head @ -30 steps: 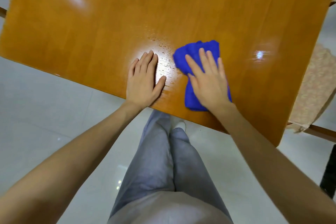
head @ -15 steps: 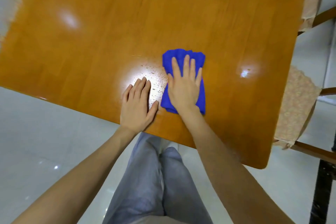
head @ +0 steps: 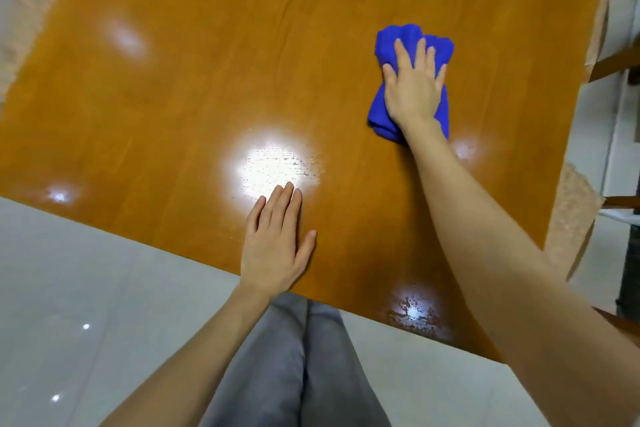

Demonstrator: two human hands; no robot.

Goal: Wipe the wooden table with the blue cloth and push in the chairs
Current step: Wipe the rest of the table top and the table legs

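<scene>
- I see the right hand (head: 414,87), fingers flat, pressing the crumpled blue cloth (head: 379,113) at two o'clock on the glossy orange wooden table (head: 207,80).
- The left hand (head: 277,250) lies flat, fingers straight, at six o'clock.

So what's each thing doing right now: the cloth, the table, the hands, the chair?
blue cloth: bunched up, lying on the table under the right hand.
right hand: flat, fingers straight, pressing the cloth.
left hand: flat on the table near its edge.
wooden table: shiny, wet specks in the glare.
chair: seat cushion shows past the table's edge.
</scene>
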